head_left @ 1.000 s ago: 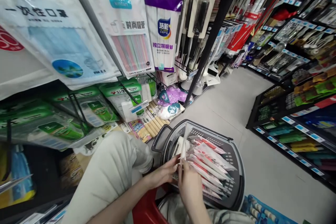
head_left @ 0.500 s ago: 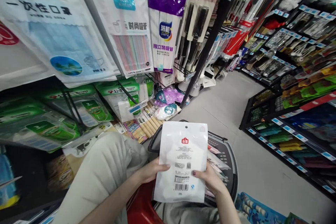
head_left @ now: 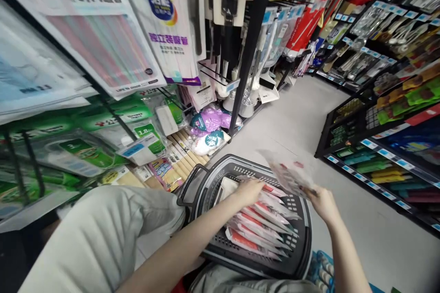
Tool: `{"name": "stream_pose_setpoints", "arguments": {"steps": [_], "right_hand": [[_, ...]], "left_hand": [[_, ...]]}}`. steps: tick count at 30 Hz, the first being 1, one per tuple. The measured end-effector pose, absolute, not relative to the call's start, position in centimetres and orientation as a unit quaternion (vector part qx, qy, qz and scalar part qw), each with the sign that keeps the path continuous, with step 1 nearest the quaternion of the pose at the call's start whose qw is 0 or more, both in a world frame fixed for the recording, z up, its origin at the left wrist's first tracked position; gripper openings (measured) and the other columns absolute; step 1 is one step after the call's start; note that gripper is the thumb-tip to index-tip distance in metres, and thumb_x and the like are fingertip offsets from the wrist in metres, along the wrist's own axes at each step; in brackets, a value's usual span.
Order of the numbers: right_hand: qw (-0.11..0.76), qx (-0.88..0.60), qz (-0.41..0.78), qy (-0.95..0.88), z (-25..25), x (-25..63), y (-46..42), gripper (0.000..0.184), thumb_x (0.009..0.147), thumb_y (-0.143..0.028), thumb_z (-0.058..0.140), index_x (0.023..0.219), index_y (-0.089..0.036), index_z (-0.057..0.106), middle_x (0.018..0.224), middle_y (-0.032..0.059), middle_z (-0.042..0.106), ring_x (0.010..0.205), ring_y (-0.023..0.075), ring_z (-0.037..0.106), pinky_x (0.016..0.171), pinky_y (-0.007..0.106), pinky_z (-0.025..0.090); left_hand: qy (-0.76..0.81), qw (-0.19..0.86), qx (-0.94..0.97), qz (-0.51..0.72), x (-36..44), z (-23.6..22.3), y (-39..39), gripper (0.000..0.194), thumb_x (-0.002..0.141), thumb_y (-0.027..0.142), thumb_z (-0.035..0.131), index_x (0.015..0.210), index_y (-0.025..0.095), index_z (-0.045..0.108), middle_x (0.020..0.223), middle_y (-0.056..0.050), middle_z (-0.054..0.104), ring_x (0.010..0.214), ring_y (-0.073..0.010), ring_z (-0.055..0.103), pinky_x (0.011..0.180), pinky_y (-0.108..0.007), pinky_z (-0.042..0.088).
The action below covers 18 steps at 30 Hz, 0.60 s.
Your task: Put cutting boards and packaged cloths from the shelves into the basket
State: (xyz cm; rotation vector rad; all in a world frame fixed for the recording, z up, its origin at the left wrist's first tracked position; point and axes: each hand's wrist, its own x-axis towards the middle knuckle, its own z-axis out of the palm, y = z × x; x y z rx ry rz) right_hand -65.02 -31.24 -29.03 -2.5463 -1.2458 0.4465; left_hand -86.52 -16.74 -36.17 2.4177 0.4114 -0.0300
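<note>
A dark plastic shopping basket (head_left: 194,187) stands on the shop floor in front of my knees, filled with several flat white and red packets (head_left: 256,226). My left hand (head_left: 248,191) reaches into the basket, its fingers resting on the packets near the top of the stack. Over the basket's right rim, my right hand (head_left: 321,201) is closed on one white packet (head_left: 290,174), which is lifted and blurred by motion.
Hanging packs of straws and masks fill the rack on the left (head_left: 103,46). Green packets and wooden chopsticks (head_left: 182,149) sit on the low shelf. A black upright post (head_left: 250,50) rises behind the basket. Dark shelves of goods line the right (head_left: 385,114). Grey aisle floor runs between.
Half a second ago both hands held the white packet upright before me. Now my right hand alone has swung it to the right, and my left hand has gone down onto the packets.
</note>
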Motion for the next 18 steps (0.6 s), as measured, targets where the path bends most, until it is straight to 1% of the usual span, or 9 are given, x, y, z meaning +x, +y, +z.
{"name": "stream_pose_setpoints", "arguments": {"steps": [2, 4, 5, 7, 10, 13, 15, 17, 18], "right_hand": [[0.104, -0.857, 0.185, -0.47, -29.9, -64.5, -30.9, 0.035, 0.076, -0.042, 0.041, 0.07, -0.017, 0.064, 0.064, 0.0049, 0.065, 0.069, 0.0231, 0.061, 0.058, 0.026, 0.04], [0.075, -0.846, 0.205, -0.486, -30.8, -64.1, -30.8, 0.032, 0.077, -0.038, 0.039, 0.071, -0.018, 0.063, 0.065, 0.0046, 0.065, 0.068, 0.0215, 0.061, 0.059, 0.025, 0.039], [0.064, -0.844, 0.211, -0.49, -31.4, -63.8, -30.9, 0.032, 0.078, -0.037, 0.038, 0.071, -0.018, 0.063, 0.067, 0.005, 0.065, 0.067, 0.0209, 0.06, 0.059, 0.025, 0.039], [0.048, -0.835, 0.223, -0.501, -32.7, -63.1, -31.1, 0.031, 0.08, -0.033, 0.036, 0.074, -0.019, 0.063, 0.072, 0.0064, 0.066, 0.069, 0.0203, 0.06, 0.061, 0.026, 0.038], [0.04, -0.816, 0.247, -0.521, -35.3, -62.0, -31.6, 0.029, 0.08, -0.028, 0.036, 0.08, -0.02, 0.063, 0.079, 0.0074, 0.066, 0.073, 0.0198, 0.06, 0.064, 0.027, 0.038], [0.058, -0.797, 0.278, -0.533, -37.9, -61.5, -32.0, 0.028, 0.08, -0.024, 0.037, 0.082, -0.021, 0.065, 0.082, 0.0068, 0.067, 0.076, 0.0191, 0.06, 0.067, 0.027, 0.039], [0.076, -0.786, 0.295, -0.538, -39.4, -61.5, -32.2, 0.028, 0.08, -0.024, 0.038, 0.085, -0.021, 0.066, 0.086, 0.0068, 0.067, 0.081, 0.0194, 0.06, 0.071, 0.028, 0.041], [0.094, -0.779, 0.305, -0.54, -40.6, -61.5, -32.3, 0.027, 0.08, -0.024, 0.04, 0.087, -0.021, 0.066, 0.091, 0.0069, 0.067, 0.084, 0.02, 0.06, 0.074, 0.029, 0.042], [0.102, -0.776, 0.309, -0.54, -41.2, -61.6, -32.3, 0.027, 0.08, -0.024, 0.041, 0.088, -0.021, 0.066, 0.091, 0.0067, 0.067, 0.085, 0.02, 0.06, 0.074, 0.03, 0.042]], "left_hand": [[0.13, 0.3, 0.943, -0.062, -81.7, -38.2, -17.6, 0.029, 0.073, 0.01, 0.056, 0.102, 0.013, 0.059, 0.102, -0.013, 0.063, 0.101, -0.0246, 0.055, 0.088, -0.038, 0.041], [0.127, 0.267, 0.948, -0.115, -78.7, -40.8, -18.8, 0.019, 0.073, 0.006, 0.056, 0.09, 0.01, 0.064, 0.091, -0.014, 0.066, 0.093, -0.0258, 0.058, 0.087, -0.043, 0.041], [0.13, 0.252, 0.949, -0.141, -77.9, -42.2, -19.5, 0.016, 0.074, 0.005, 0.054, 0.086, 0.009, 0.065, 0.087, -0.014, 0.067, 0.089, -0.0253, 0.06, 0.084, -0.044, 0.042], [0.139, 0.225, 0.946, -0.187, -77.5, -45.0, -20.9, 0.014, 0.078, 0.006, 0.052, 0.082, 0.009, 0.064, 0.084, -0.011, 0.067, 0.082, -0.0221, 0.061, 0.076, -0.04, 0.047], [0.136, 0.201, 0.944, -0.224, -78.6, -48.1, -22.9, 0.015, 0.081, 0.01, 0.051, 0.089, 0.011, 0.064, 0.083, -0.007, 0.067, 0.077, -0.0191, 0.062, 0.066, -0.034, 0.049], [0.129, 0.178, 0.953, -0.211, -80.1, -49.6, -24.3, 0.024, 0.079, 0.006, 0.049, 0.098, 0.009, 0.063, 0.089, -0.014, 0.066, 0.084, -0.0243, 0.06, 0.067, -0.037, 0.048], [0.122, 0.162, 0.962, -0.183, -80.7, -50.1, -24.7, 0.028, 0.079, 0.006, 0.047, 0.103, 0.009, 0.061, 0.1, -0.019, 0.062, 0.099, -0.0284, 0.054, 0.079, -0.044, 0.044], [0.115, 0.15, 0.969, -0.156, -80.9, -50.6, -24.4, 0.028, 0.082, 0.01, 0.044, 0.105, 0.011, 0.061, 0.117, -0.019, 0.054, 0.115, -0.0298, 0.043, 0.092, -0.05, 0.034], [0.115, 0.146, 0.971, -0.147, -81.0, -50.9, -24.1, 0.028, 0.083, 0.012, 0.043, 0.104, 0.012, 0.061, 0.125, -0.018, 0.049, 0.119, -0.0301, 0.038, 0.096, -0.051, 0.029]]}}
